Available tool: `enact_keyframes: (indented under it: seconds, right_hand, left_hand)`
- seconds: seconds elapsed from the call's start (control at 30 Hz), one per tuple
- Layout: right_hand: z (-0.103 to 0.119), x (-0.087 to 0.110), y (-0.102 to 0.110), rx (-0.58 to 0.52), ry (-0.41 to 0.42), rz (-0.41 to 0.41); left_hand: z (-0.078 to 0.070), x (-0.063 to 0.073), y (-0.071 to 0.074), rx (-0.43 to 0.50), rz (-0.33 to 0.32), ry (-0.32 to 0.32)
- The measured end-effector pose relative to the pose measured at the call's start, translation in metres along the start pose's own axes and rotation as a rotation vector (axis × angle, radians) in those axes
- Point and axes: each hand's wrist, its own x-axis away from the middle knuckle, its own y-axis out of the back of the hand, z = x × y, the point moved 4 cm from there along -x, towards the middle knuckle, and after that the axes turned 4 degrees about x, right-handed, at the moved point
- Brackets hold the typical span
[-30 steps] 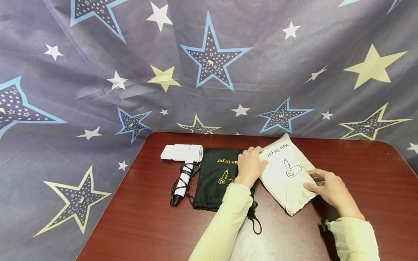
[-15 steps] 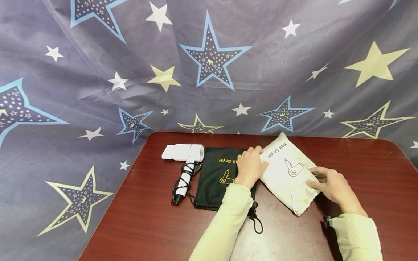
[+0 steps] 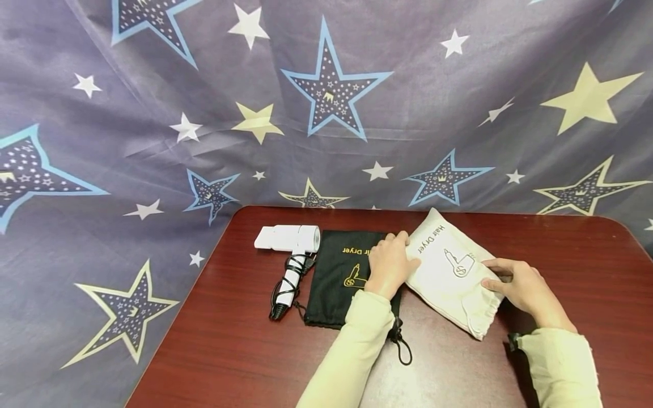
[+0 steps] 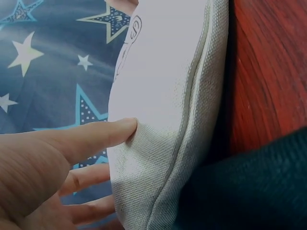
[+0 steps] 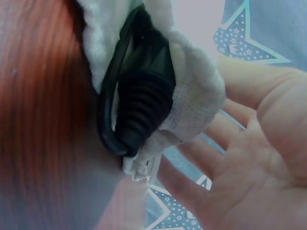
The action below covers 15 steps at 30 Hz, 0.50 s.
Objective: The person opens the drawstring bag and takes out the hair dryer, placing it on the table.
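Observation:
A white drawstring pouch printed "Hair Dryer" lies aslant on the table. My left hand holds its upper left edge, thumb on the cloth; the fingertips are hidden behind the pouch in the left wrist view. At the lower right, my right hand grips the side near the mouth. Through the gathered mouth, the right wrist view shows a ribbed black cord end and a loop of black cord; the rest is hidden inside the pouch. Partly beneath my left hand and forearm lies a black "Hair Dryer" drawstring pouch.
A white hair dryer lies left of the black pouch, its black cord wrapped round the handle. The black drawstring trails onto the reddish-brown table. A star-patterned curtain hangs behind the table's far edge.
The white pouch has turned slightly, its top corner shifting left and its mouth end moving right. My right hand has moved a little right with it, while my left hand stays nearly in place.

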Motion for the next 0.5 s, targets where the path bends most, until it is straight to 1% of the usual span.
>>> enact_keyframes:
  seconds: [0.23, 0.5]
  right_hand:
    - [0.0, -0.002, 0.001, 0.006, -0.009, 0.009]
    - [0.0, -0.004, -0.001, 0.011, -0.007, 0.003]
  left_hand:
    - [0.001, 0.009, 0.002, 0.029, -0.026, 0.011]
    - [0.005, 0.019, 0.005, 0.088, -0.016, 0.029]
